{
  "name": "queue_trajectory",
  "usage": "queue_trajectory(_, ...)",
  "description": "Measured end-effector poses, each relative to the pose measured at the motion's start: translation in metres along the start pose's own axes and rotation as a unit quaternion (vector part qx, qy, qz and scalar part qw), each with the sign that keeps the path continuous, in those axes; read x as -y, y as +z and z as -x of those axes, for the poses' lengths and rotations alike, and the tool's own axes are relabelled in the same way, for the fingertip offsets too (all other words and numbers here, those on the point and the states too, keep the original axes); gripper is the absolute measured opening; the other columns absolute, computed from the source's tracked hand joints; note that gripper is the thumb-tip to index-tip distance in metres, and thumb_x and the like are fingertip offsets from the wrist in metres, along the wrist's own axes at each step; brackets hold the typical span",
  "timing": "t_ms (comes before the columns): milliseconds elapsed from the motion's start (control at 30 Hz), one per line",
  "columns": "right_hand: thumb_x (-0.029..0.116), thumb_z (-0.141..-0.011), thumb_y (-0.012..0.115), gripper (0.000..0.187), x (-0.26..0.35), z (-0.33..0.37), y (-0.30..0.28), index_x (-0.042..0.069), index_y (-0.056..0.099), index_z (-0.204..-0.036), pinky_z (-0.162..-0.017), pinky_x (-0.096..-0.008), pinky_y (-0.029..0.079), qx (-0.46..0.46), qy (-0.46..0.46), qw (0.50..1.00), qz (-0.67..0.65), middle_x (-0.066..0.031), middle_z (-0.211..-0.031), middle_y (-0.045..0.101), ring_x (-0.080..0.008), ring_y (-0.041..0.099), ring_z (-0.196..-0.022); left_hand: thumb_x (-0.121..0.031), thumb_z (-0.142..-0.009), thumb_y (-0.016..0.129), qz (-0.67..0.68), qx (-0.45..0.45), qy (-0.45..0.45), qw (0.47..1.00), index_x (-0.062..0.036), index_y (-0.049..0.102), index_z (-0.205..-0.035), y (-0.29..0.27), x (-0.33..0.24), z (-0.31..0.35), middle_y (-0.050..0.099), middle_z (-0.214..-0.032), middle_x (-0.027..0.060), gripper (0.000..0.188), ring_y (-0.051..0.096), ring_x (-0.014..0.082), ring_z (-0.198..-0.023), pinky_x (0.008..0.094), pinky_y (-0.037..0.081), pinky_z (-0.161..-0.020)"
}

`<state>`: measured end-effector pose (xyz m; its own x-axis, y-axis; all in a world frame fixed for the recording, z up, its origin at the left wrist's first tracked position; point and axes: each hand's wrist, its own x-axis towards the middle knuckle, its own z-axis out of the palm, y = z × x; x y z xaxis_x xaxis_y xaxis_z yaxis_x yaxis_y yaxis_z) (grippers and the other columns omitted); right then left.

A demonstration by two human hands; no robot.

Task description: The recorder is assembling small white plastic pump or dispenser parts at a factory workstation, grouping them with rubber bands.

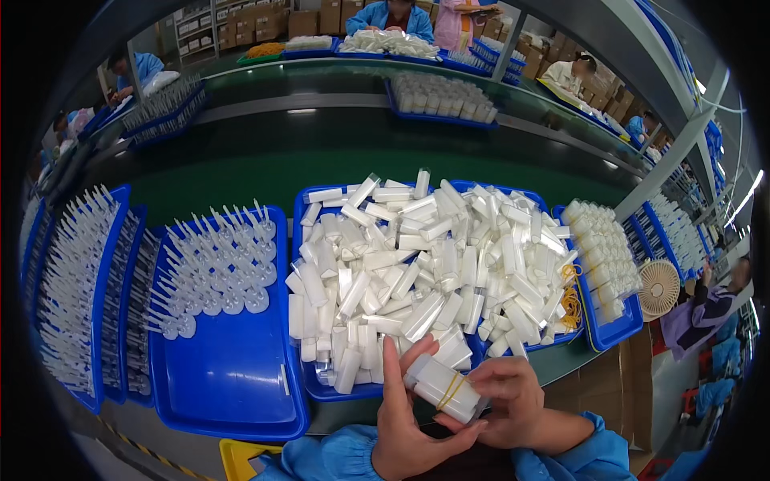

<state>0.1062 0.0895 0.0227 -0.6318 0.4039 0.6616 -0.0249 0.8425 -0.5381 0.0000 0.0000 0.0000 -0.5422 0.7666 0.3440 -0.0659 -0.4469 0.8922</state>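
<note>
At 5 o'clock in view, a white bundle [431, 379] wears a yellow band [452, 390] | left hand [405, 417] cradles it, fingers spread | right hand [511, 398] grasps its 4 o'clock end | white packs [425, 313] heaped at 12; blue tray [233, 401] at 9

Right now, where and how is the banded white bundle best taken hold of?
Probably grip the white bundle by its long sides, from above, clear of the yellow band: it is elongated, and its upper face is mostly uncovered.
</note>
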Motion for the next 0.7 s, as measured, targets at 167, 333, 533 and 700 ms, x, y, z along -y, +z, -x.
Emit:
queue_trajectory(167, 0.014, -0.054, 0.083, 0.053, 0.002, 0.005, 0.000, 0.004, 0.052, -0.095, -0.061, -0.0291, 0.051, 0.002, -0.020, 1.000, 0.020, -0.0116, -0.095, 0.059, -0.0232, 0.061, -0.076, -0.006, -0.064, 0.074, -0.018, 0.032, 0.014, 0.999, -0.0025, -0.013, -0.140, -0.006, -0.002, 0.004, 0.030, -0.135, 0.0243, 0.115, 0.039, 0.0307, -0.120, 0.0384, 0.037, -0.097)
queue_trajectory(333, 0.013, -0.056, 0.083, 0.052, -0.001, 0.012, -0.006, 0.003, 0.053, -0.097, -0.064, -0.0291, 0.051, -0.009, -0.011, 0.999, -0.031, -0.0121, -0.097, 0.059, -0.0238, 0.061, -0.079, -0.014, -0.062, 0.081, -0.037, 0.055, -0.026, 0.997, -0.0038, -0.020, -0.138, -0.005, -0.011, 0.003, 0.028, -0.135, 0.0290, 0.127, 0.037, 0.0365, -0.123, 0.0422, 0.034, -0.099)
queue_trajectory(533, 0.011, -0.061, 0.082, 0.047, -0.009, -0.001, -0.062, 0.004, 0.056, -0.099, -0.073, -0.0312, 0.050, -0.027, 0.042, 0.999, -0.018, -0.0125, -0.097, 0.061, -0.0243, 0.061, -0.087, -0.043, -0.057, 0.082, -0.103, 0.181, 0.027, 0.978, -0.0184, -0.004, -0.142, -0.043, -0.034, 0.015, 0.011, -0.143, 0.0288, 0.124, 0.033, 0.0468, -0.122, 0.0489, 0.040, -0.090)
queue_trajectory(700, 0.005, -0.067, 0.070, 0.043, -0.072, 0.026, -0.201, 0.002, 0.050, -0.105, -0.069, -0.0277, 0.045, -0.292, 0.043, 0.916, 0.272, -0.0099, -0.093, 0.055, -0.0163, 0.055, -0.080, -0.013, -0.085, 0.059, -0.342, -0.032, 0.093, 0.934, 0.0090, 0.045, -0.118, -0.126, -0.063, 0.028, 0.052, -0.111, 0.0225, 0.043, 0.057, 0.0320, -0.093, 0.0399, 0.047, -0.082)
